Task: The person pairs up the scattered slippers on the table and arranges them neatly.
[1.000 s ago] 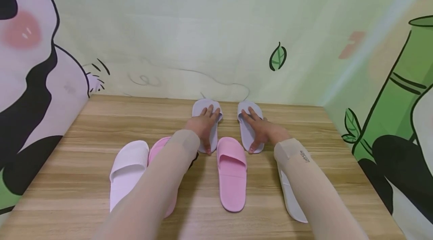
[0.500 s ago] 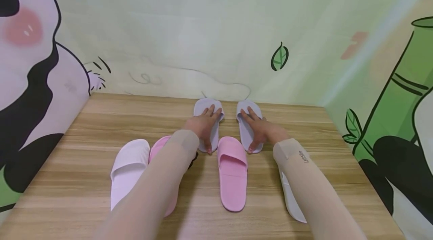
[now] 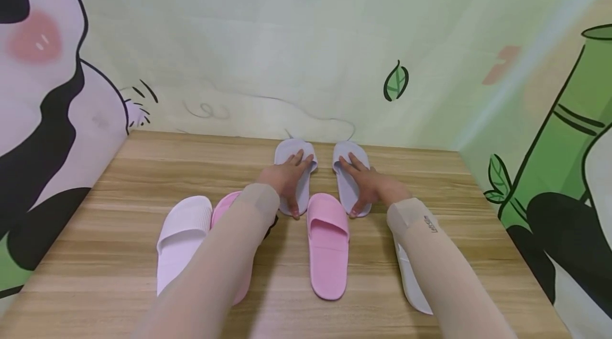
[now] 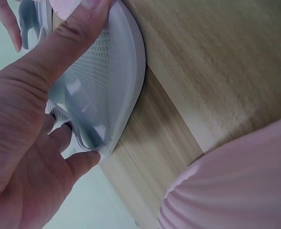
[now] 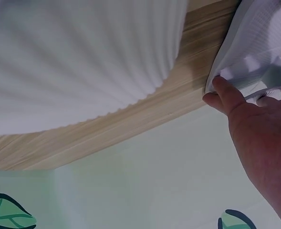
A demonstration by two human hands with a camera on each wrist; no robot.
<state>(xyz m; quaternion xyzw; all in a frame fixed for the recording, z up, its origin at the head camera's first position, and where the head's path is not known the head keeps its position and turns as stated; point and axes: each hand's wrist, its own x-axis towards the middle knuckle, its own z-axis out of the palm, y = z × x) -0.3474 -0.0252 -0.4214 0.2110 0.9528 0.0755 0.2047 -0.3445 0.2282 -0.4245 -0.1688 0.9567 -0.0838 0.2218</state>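
Note:
Two pale lavender slippers lie side by side near the back wall, toes toward it. My left hand spans the left lavender slipper from above, fingers over its strap and thumb at the heel. In the left wrist view, the thumb presses on the sole while bent fingertips meet the slipper's edge. The right lavender slipper is held by my right hand in a mirrored way. Its fingers reach the strap and its thumb lies at the heel end. Both soles stay on the wooden surface.
One pink slipper lies between the forearms. Another pink slipper and a white slipper are partly hidden by the left sleeve; a second white slipper lies under the right sleeve. A printed cloth wall bounds the wooden surface.
The right lavender slipper has shifted slightly left with my right hand, narrowing the gap between the pair. The left hand and its slipper have hardly moved. The head view has drifted a little.

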